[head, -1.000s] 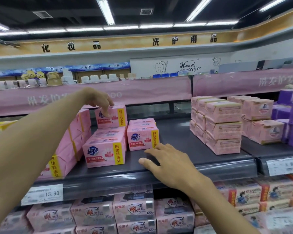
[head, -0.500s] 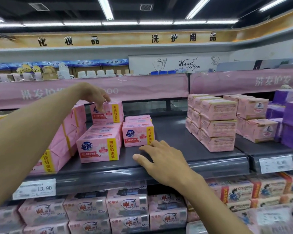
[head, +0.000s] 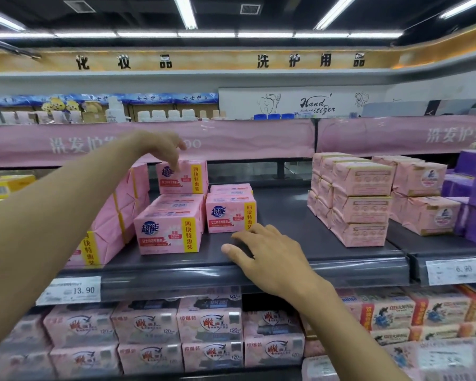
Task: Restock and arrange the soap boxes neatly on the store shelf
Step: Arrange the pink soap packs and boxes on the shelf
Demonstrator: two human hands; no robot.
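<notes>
Soap boxes [head: 171,235]: sitting as a small pink cluster toward the left end of the shelf [head: 300,215], set back a little from its front edge. Showing blue brand marks, red strips and yellow side bands with red characters, all facing forward. Standing two high at the back, with the top box [head: 182,177] resting on the one below. Lying one high on the right, where the right box [head: 230,213] is sitting just beside the rest. Being flanked on the left by tilted packs [head: 116,215], leaning with their folded ends outward.

Also holding, toward the shelf's right end, a squared stack of pale packs [head: 360,204], three high. Leaving a wide bare stretch between cluster and pale packs, running from the front edge to the rear. Carrying a price tag [head: 69,291] on the front edge, reading 13.90. Sitting over a lower shelf filled with pink packs [head: 209,325] in close rows.

Left hand [head: 162,145]: reaching in over the cluster, fingers bent downward and close together, tips touching the upper front of the top box, thumb sticking out clear of it.

Right hand [head: 264,254]: lying palm down on the bare shelf near the front edge, fingers spread, tips just beside the right box's lower right corner. Touching it or not: impossible to tell.
</notes>
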